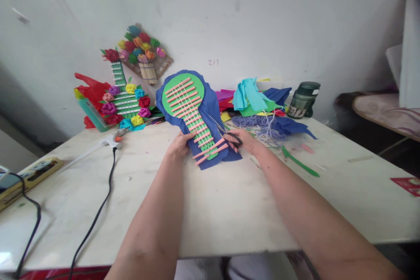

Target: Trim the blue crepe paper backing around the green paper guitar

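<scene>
A guitar-shaped paper craft [183, 96] tilts up over the table, its green face crossed by pink rolled-paper sticks and white strings. Blue paper [210, 96] backs it and sticks out around the outline. My left hand [181, 144] is closed on the lower left edge of the craft, thumb on the front. In my right hand [244, 139] is a pair of scissors [234, 139] with black handles; the blades point up and left along the right side of the blue paper. Whether the blades are on the paper's cut line I cannot tell.
Behind stand a flower-decorated green craft [126, 100] and a paper-flower bouquet [141, 48]. To the right lie crumpled coloured paper [249, 94], purple yarn [249, 121], a dark bottle [303, 99] and a green strip [300, 162]. A glue gun [111, 141], its black cord and a power strip [33, 177] occupy the left.
</scene>
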A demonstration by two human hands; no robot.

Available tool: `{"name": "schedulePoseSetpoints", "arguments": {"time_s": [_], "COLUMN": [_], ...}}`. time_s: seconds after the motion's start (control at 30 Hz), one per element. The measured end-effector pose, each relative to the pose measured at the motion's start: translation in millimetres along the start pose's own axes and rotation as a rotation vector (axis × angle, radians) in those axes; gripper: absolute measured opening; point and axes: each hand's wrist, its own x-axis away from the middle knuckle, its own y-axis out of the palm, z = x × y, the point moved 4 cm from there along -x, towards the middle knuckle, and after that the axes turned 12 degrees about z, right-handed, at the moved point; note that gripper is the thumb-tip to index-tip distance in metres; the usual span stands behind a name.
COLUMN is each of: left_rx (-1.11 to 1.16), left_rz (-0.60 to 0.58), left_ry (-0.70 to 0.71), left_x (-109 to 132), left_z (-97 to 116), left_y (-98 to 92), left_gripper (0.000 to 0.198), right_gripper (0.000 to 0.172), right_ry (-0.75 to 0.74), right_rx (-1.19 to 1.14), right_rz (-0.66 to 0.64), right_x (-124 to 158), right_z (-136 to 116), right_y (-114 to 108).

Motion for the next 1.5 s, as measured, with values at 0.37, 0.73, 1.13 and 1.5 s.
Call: {"name": "schedulePoseSetpoints", "arguments": {"time_s": [0.37, 0.73, 1.13, 1.5], "left_rx": [-0.014, 0.004, -0.037, -0.048], "left_rz": [0.002, 0.02, -0.039, -0.045], "left_ry": [-0.004, -0.017, -0.045, -0.053], "left_x": [-2.7, -3.5, 1.9, 4.5], "left_z": [-1.5, -1.1, -2.1, -3.1], "left_y": [-2.4, -5.0, 0.1, 4.1], "left_gripper": [0.046, 0.05, 0.049, 0.053], "right_gripper": [0.028, 0.021, 0.028, 0.031], "right_ry": [-0.008, -0.017, 0.028, -0.024], "right_rx": [0.043, 0.053, -0.002, 0.002], "right_rz": [0.074, 0.142, 0.056, 0.078], "right_x": [-6.2, -5.9, -3.1, -3.6], "right_z": [4.9, 2.1, 5.9, 5.1], "right_y": [-1.2, -1.4, -3.3, -0.4]}}
